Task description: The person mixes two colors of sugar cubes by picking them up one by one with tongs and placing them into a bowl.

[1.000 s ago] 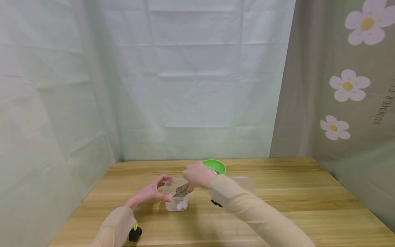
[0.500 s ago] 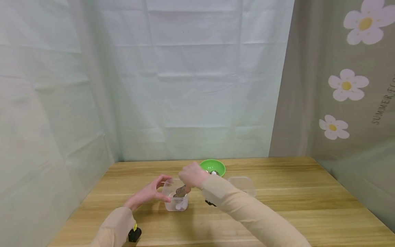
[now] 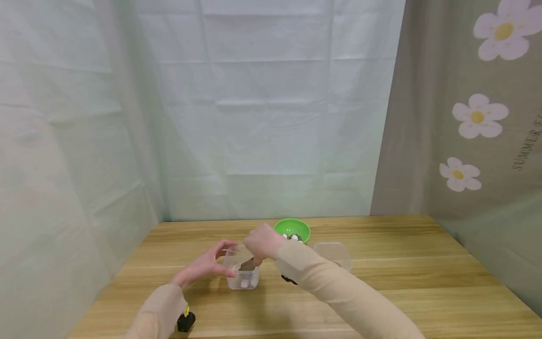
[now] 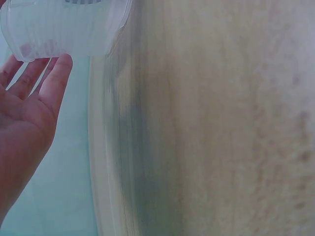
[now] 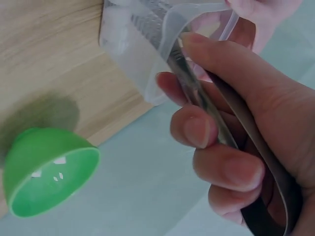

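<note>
A clear plastic container [image 3: 243,281] stands on the table with white chunks [image 3: 244,283] at its bottom. My left hand [image 3: 208,262] holds its left side, thumb at the near rim and fingers at the far one; in the left wrist view the fingertips [image 4: 63,64] touch its wall. Metal tongs [image 5: 204,104] are gripped in my right hand [image 3: 264,241], squeezed between thumb and fingers. Their patterned ends [image 3: 247,264] reach down inside the container. In the right wrist view, those ends show through the clear wall, close to the white chunks.
Behind my right hand sits a green bowl [image 3: 292,227] with white and dark pieces in it. A clear plastic lid or tray [image 3: 332,253] lies right of the bowl, partly hidden by my right sleeve [image 3: 322,280]. Curtains stand along the table's back and sides.
My right hand has shifted slightly left with the tongs, whose ends look closer together. White chunks in the container have changed position. More of the green bowl shows. The left hand stays put.
</note>
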Demonstrator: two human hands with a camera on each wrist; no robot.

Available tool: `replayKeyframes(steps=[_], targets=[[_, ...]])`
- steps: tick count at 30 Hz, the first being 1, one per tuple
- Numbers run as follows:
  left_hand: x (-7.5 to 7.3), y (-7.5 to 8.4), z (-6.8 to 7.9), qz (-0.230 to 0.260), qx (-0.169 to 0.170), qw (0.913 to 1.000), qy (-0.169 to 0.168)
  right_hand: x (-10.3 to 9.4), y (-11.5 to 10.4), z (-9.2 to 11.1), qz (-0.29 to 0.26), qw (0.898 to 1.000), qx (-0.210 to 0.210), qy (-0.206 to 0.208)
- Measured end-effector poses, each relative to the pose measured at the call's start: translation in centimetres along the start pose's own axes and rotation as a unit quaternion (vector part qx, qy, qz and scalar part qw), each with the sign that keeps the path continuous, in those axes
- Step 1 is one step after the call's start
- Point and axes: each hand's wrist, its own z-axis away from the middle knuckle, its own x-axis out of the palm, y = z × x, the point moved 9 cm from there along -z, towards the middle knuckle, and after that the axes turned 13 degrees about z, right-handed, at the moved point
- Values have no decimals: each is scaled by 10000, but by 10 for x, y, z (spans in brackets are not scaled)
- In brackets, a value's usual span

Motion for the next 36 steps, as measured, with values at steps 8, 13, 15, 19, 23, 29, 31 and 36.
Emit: replayKeyframes(steps=[8, 13, 15, 19, 23, 29, 31, 36], targets=[[1, 1, -2, 34, 122, 9999, -60, 14, 13, 7, -1093, 9930, -65, 432], [1, 1, -1, 86, 60, 9999, -19, 30, 25, 18, -2199, 9732, -130, 660], [1, 1, -1, 81, 17, 10000, 17, 35, 28, 22, -2474, 9657, -174, 766], [1, 0, 0, 91, -37, 9999, 98, 41, 31, 28, -2767, 9546, -278, 1068], [0, 0, 0, 96, -29, 9999, 113, 45, 30, 33, -2960, 9451, -290, 1355], [0, 0, -1, 39, 38, 10000, 77, 48, 32, 39, -2869, 9399, -208, 1838], [0, 0, -1, 18, 74, 9999, 68, 49, 33, 42, -2827, 9394, -211, 1927], [0, 0, -2, -76, 116, 9999, 55, 51, 36, 49, -3142, 9299, -158, 1906]])
